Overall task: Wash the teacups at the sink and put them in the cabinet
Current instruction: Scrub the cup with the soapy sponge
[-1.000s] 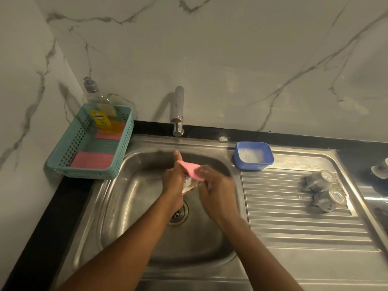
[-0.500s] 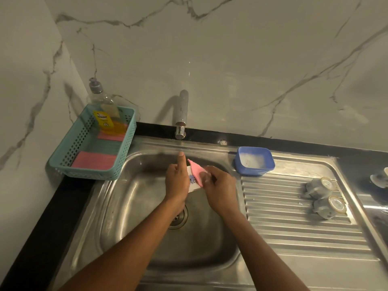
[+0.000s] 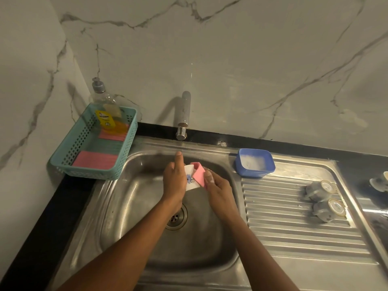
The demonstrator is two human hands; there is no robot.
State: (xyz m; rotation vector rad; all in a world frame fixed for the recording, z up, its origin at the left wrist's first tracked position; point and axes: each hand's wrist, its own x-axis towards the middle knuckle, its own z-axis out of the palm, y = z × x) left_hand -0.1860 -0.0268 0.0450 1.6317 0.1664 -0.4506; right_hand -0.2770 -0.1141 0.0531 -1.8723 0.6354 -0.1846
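Head view: a white floral teacup (image 3: 190,179) held above the smooth steel sink (image 3: 130,206).
The left hand (image 3: 175,181) curls round it, index finger straight; the right hand (image 3: 218,190) pinches a folded pink cloth (image 3: 199,174) against its rim.

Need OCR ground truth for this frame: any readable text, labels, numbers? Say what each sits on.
Nothing can be quoted.
Yellow label on the soap bottle: dark print, too blurred to read.
Bases of the two cups on the drainboard: any stamp is too small to read.
The teacup in the left hand: a blue motif, no letters.
The pink sponge in the right hand: no print visible.
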